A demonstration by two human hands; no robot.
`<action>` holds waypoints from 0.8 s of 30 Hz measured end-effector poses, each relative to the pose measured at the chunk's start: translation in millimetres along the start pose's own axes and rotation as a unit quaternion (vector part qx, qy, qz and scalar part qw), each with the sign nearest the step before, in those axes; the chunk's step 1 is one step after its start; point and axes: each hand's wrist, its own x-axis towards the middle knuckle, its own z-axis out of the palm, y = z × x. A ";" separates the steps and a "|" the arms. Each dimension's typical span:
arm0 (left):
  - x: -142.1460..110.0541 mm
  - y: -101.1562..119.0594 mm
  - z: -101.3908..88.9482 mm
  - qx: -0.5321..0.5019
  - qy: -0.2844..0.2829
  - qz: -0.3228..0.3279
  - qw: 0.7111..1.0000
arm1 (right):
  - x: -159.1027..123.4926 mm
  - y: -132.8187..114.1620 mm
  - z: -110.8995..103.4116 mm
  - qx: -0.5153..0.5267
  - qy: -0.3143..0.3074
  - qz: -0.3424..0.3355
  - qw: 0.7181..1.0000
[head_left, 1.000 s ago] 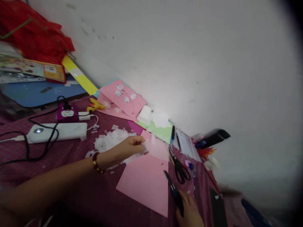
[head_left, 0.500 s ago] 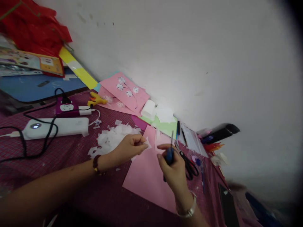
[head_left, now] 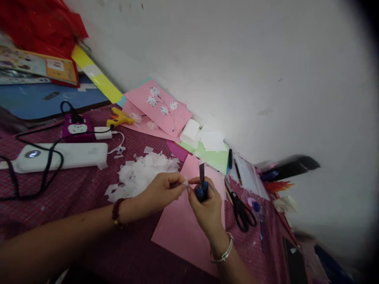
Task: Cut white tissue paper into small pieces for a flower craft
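Note:
My left hand [head_left: 161, 191] pinches a small scrap of white tissue paper [head_left: 185, 183] between thumb and fingertips. Against that scrap, the thumb and finger of my right hand [head_left: 209, 211] come together, so both hands meet over a pink sheet [head_left: 180, 228]. Held in my right hand is a blue pen-like tool [head_left: 202, 192] with a dark flat strip pointing up; its exact kind does not show. A heap of white paper scraps [head_left: 145, 171] lies beside and behind my left hand. Black-handled scissors [head_left: 242, 213] rest right of the pink sheet.
Pink cards with white blossoms [head_left: 166, 108] lean near the wall by a yellow glue gun [head_left: 120, 117]. A white power bank [head_left: 77, 155] and purple socket block [head_left: 77, 128] with cables sit left. A paper roll [head_left: 190, 131] rests on green paper [head_left: 217, 159].
My right hand has moved left to meet my left hand at the paper scrap. The tool has turned, and the scissors show more fully. The camera view has shifted slightly.

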 end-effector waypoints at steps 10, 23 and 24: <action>1.1 -1.6 3.4 -0.102 0.012 -0.058 0.993 | 0.2 8.5 4.6 0.090 0.026 0.132 0.987; 10.8 9.7 -28.2 -0.229 -0.040 -0.133 0.964 | 2.7 8.8 -3.5 0.435 -0.067 0.280 0.853; 13.5 11.1 -34.1 -0.246 -0.021 -0.125 0.961 | 1.6 7.5 -7.6 0.444 -0.079 0.278 0.848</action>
